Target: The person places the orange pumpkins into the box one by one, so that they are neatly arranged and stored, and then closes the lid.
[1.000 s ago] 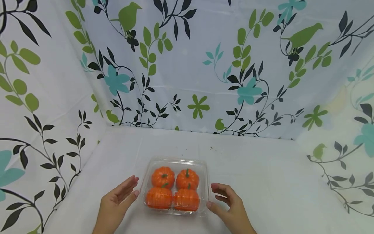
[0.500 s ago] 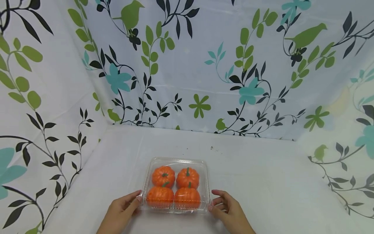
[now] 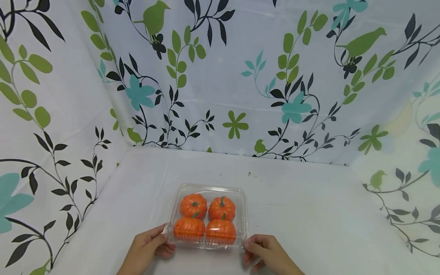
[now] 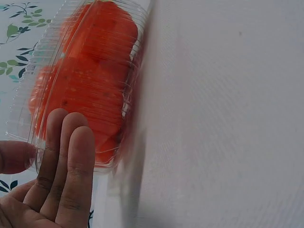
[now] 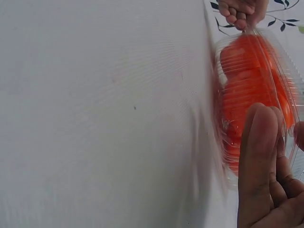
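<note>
A clear plastic clamshell container (image 3: 245,214) with a closed lid sits on the white cloth. Inside are several small orange pumpkins (image 3: 221,208) with green stems, set in two rows. My left hand (image 3: 148,244) pinches the container's front left corner, thumb on top of the rim. In the left wrist view, the other fingers (image 4: 78,166) of this hand extend along the ribbed side. At the front right corner, my right hand (image 3: 266,250) pinches the rim between thumb and fingers. The right wrist view shows its thumb (image 5: 299,135) at the rim, the other fingers beside the wall.
White cloth (image 3: 295,206) covers the table surface around the container. Behind it hangs a curtain (image 3: 206,84) printed with leaves, birds and flowers, which also closes off both sides. Small dark specks (image 3: 250,174) dot the cloth beyond the container.
Both hands have come in from beside the container to grip its front corners, moving slightly toward the person. The container itself has barely shifted.
</note>
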Action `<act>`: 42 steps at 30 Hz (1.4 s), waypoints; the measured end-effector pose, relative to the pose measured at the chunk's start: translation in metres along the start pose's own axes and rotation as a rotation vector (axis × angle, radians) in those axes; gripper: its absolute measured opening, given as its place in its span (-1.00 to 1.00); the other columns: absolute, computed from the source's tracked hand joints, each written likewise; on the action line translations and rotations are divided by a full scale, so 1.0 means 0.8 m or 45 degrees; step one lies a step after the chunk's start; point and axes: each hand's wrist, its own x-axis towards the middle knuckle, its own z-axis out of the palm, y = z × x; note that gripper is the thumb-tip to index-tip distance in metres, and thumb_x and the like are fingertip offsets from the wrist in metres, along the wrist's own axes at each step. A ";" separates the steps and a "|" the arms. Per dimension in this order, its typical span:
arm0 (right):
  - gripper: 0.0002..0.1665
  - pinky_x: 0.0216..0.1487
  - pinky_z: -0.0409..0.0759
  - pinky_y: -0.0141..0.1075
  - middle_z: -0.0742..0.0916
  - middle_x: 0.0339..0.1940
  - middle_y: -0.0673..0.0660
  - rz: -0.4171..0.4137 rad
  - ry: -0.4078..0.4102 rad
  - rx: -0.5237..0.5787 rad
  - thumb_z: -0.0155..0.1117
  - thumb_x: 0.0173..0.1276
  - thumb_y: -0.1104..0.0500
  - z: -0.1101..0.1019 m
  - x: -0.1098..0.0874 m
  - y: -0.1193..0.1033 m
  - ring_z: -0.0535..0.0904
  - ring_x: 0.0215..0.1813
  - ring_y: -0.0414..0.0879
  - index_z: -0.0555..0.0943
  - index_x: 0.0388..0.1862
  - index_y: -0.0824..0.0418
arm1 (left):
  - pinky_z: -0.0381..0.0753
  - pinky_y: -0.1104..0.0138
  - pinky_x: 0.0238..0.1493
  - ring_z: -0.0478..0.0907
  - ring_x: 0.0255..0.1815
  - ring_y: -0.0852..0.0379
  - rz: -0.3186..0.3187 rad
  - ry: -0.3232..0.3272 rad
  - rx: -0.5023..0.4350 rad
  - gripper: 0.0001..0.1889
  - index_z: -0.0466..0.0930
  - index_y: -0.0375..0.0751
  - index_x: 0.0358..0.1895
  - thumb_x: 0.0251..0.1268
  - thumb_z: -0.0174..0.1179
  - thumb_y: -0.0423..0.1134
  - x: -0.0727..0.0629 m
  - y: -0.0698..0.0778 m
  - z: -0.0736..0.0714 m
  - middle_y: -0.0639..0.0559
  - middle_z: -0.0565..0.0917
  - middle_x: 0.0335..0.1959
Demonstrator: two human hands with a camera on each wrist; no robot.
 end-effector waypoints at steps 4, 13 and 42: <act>-0.55 -0.41 0.71 -0.34 0.75 -0.37 0.11 0.017 -0.043 0.032 0.14 0.57 -0.01 0.001 0.002 0.002 0.69 -0.35 -0.10 0.64 -0.15 0.41 | 0.79 0.21 -0.22 0.76 -0.28 -0.01 -0.018 0.000 -0.072 -0.43 0.11 -0.77 0.39 0.55 0.01 -0.37 0.001 0.000 0.001 -0.40 0.73 -0.26; -0.52 -0.44 0.69 -0.37 0.74 -0.43 0.09 -0.001 -0.048 0.056 0.12 0.58 0.01 0.005 0.002 0.005 0.68 -0.40 -0.13 0.63 -0.16 0.48 | 0.79 0.23 -0.22 0.76 -0.30 0.02 -0.002 -0.007 -0.079 -0.43 0.10 -0.78 0.39 0.55 0.01 -0.38 0.003 0.000 0.002 -0.39 0.73 -0.26; -0.61 -0.51 0.65 -0.44 0.64 -0.59 0.02 -0.073 0.022 0.050 0.14 0.55 0.14 0.009 0.009 0.020 0.55 -0.55 -0.22 0.55 -0.45 0.38 | 0.79 0.24 -0.32 0.74 -0.39 -0.01 -0.056 0.082 -0.041 -0.46 0.16 -0.74 0.39 0.50 0.05 -0.45 0.002 -0.003 0.004 -0.32 0.75 -0.34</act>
